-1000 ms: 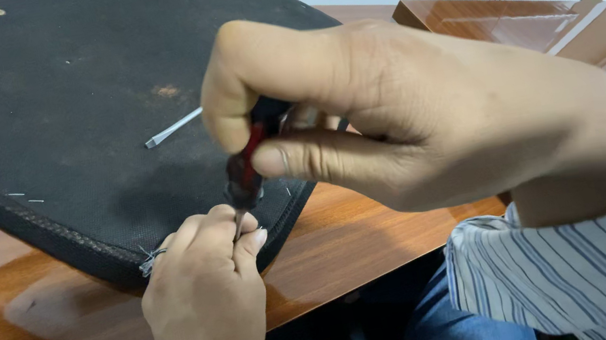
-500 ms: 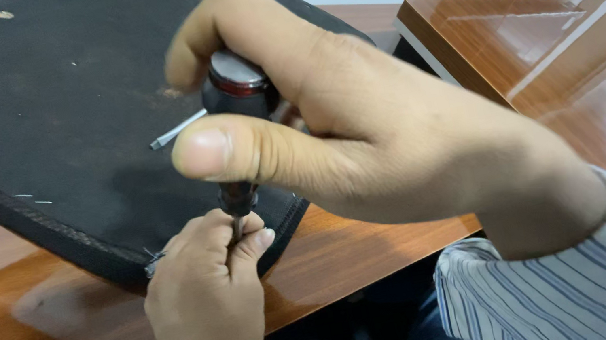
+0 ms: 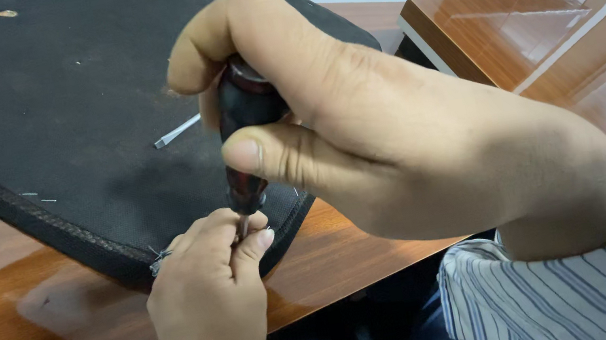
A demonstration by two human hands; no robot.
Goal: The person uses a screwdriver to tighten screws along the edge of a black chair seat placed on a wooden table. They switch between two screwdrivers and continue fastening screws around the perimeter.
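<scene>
Screwdriver: one, dark red and black handle, long axis close to upright, butt tilted toward 12 o'clock, tip pointing down toward 6 o'clock into the near edge of the pad.

Largest first: one wooden table carries one black fabric pad, which fills the frame from 9 to 12 o'clock. The pad's stitched rim runs from 9 o'clock down to its near corner at centre, just short of the table's front edge. Bare wood lies open at 7 to 8 o'clock; a second wooden top sits at 2 o'clock.

Right hand, the bigger in view, is closed around the screwdriver handle, thumb pressed along its side. Left hand, at 6 o'clock, is pinched shut at the pad's corner, fingertips touching the shaft where it meets the fabric.

One small metal strip lies loose on the pad at 10 o'clock from the handle, apart from both hands.
</scene>
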